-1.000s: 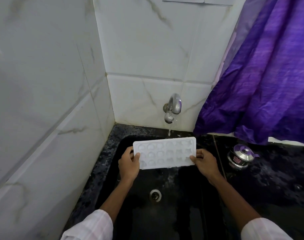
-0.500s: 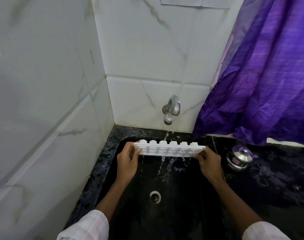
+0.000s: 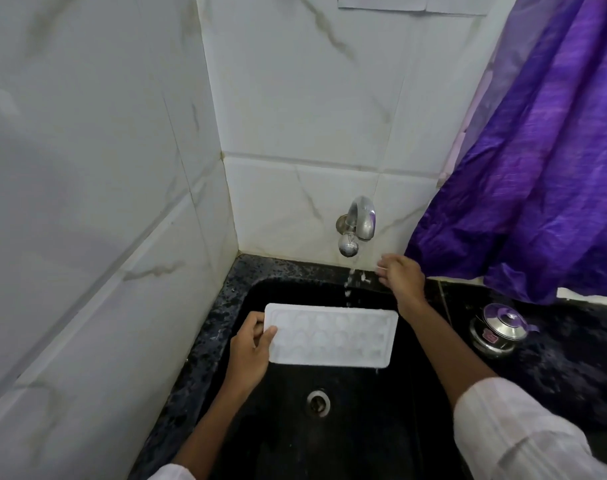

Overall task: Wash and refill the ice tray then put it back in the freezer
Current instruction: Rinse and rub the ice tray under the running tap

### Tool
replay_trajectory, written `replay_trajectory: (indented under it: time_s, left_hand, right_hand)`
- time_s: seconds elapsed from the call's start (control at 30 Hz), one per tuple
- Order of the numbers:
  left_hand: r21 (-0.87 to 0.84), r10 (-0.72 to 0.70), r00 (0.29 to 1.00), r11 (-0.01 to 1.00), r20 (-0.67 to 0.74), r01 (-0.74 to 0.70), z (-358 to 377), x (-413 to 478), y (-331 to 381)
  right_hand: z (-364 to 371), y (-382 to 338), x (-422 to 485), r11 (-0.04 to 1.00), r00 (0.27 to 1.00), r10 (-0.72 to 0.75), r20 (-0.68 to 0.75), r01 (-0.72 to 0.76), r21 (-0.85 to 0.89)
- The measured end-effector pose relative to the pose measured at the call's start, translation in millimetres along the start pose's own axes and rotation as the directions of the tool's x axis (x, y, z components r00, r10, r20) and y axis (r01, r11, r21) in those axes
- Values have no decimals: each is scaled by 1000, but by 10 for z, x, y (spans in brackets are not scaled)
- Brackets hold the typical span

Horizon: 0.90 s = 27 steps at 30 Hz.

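A white ice tray point(image 3: 333, 336) is held level over the black sink point(image 3: 364, 427), cups facing up. My left hand point(image 3: 250, 351) grips its left short end, thumb on top. My right hand point(image 3: 400, 277) is off the tray, raised beside the steel tap point(image 3: 359, 225), fingers loosely spread and holding nothing. A thin broken stream of water point(image 3: 350, 282) falls from the tap onto the tray's far edge.
White marble tiles point(image 3: 104, 202) close in the left and back. A purple curtain point(image 3: 537, 168) hangs at the right over a dark counter point(image 3: 572, 358), where a small lidded steel pot point(image 3: 497, 327) stands. The drain point(image 3: 318, 403) lies below the tray.
The tray was tipped on edge, spilling water, and is now level with cups up. My right hand let go of its right end and rose toward the tap.
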<state>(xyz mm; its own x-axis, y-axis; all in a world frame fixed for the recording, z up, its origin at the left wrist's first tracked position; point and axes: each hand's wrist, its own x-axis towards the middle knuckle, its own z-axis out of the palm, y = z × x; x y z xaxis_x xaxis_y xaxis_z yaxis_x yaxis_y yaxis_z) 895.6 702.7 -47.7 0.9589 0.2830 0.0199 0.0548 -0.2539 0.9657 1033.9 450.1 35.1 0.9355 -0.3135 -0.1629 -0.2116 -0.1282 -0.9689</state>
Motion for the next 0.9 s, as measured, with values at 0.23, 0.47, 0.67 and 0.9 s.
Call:
replay_trajectory:
  time_s: [0.23, 0.47, 0.67, 0.9]
  left_hand:
    - [-72, -84, 996, 994, -9, 83, -48, -25, -43]
    - [-113, -116, 993, 987, -17, 114, -32, -39, -34]
    - [-110, -144, 989, 984, -20, 141, 13, -51, -17]
    - [-91, -144, 989, 986, -25, 141, 49, -145, 3]
  right_hand:
    - [490, -121, 350, 984, 975, 76, 207, -41, -173]
    - [723, -108, 512, 933, 941, 250, 230, -298, 202]
    - [656, -194, 543, 791, 840, 311, 444, -488, 369]
    - [365, -58, 409, 811, 829, 303, 470, -483, 330]
